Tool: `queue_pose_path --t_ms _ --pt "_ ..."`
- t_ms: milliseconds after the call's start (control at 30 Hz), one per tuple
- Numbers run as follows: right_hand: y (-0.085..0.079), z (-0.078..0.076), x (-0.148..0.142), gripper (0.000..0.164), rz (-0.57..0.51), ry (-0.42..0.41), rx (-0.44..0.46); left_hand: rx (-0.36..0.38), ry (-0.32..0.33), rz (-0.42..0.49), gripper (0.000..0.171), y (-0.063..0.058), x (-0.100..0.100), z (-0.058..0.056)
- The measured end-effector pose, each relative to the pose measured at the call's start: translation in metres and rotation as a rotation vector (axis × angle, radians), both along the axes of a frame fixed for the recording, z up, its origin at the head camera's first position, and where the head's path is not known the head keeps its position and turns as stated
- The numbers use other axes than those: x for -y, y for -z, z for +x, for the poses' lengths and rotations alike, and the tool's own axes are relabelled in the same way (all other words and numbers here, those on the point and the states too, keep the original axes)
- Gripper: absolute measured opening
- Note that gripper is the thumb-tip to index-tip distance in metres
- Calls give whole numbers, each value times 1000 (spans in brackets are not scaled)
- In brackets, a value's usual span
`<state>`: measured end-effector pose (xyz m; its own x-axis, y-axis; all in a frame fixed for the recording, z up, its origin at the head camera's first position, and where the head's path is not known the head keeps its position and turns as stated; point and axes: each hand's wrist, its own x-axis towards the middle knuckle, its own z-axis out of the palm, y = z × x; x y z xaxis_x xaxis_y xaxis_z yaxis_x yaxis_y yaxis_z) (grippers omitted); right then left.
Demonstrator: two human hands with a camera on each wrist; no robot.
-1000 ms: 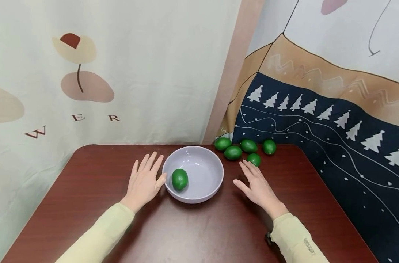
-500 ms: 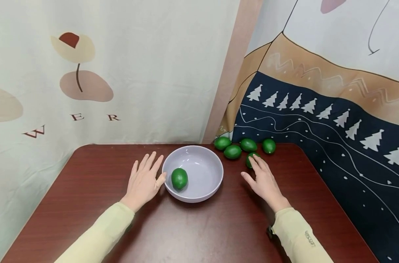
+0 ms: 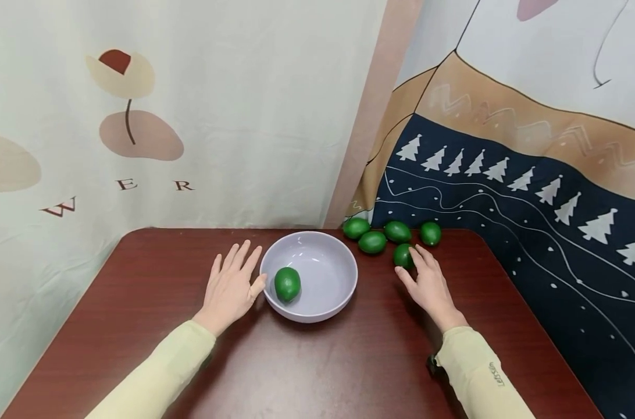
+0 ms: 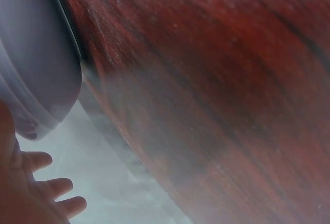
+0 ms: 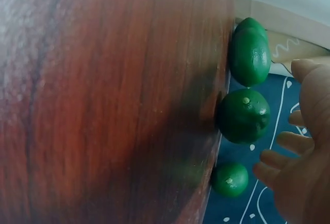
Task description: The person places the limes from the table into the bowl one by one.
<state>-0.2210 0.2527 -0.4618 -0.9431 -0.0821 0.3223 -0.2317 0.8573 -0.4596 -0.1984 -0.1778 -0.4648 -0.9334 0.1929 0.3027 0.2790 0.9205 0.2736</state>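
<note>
A pale lavender bowl (image 3: 328, 279) stands on the table with one green lime (image 3: 287, 284) in its left side. My left hand (image 3: 228, 294) is beside the bowl, fingers straight and spread, thumb at the rim; the left wrist view shows it close to the bowl's outer wall (image 4: 41, 44). My right hand (image 3: 430, 285) reaches to a lime (image 3: 402, 255) at the front of a loose group, its fingertips overlapping the fruit's right side. In the right wrist view that hand's fingers (image 5: 294, 141) are extended and apart from the lime (image 5: 245, 116), holding nothing.
More limes lie behind, near the table's back edge: one (image 3: 372, 242) right of the bowl, another (image 3: 398, 231) beside it, and one (image 3: 430, 233) farther right. The dark red wooden table (image 3: 307, 372) meets a pale curtain (image 3: 254, 145) and a patterned cloth (image 3: 506, 233).
My right hand has moved right and slightly forward, from in front of the nearest lime to its right side. The left hand and the bowl with its lime have stayed put.
</note>
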Motion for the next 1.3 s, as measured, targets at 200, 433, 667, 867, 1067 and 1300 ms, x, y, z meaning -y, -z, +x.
queue_pose_path --t_ms 200,433,667,867,1067,1300 --pt "0 -2 -4 62 -12 29 20 -1 4 -11 66 -1 -2 -2" --pt "3 -8 -7 64 -21 61 68 -8 2 -11 65 1 -1 -1" --pt "5 -11 -10 67 -41 87 87 -12 -2 -5 65 2 0 0" --pt "6 -14 -11 67 -64 111 121 -17 2 -10 63 3 0 -1" --pt "5 -16 -10 67 -58 118 155 -13 3 -11 62 2 0 0" --pt "5 -19 -9 68 -44 114 170 -2 2 -17 60 2 0 0"
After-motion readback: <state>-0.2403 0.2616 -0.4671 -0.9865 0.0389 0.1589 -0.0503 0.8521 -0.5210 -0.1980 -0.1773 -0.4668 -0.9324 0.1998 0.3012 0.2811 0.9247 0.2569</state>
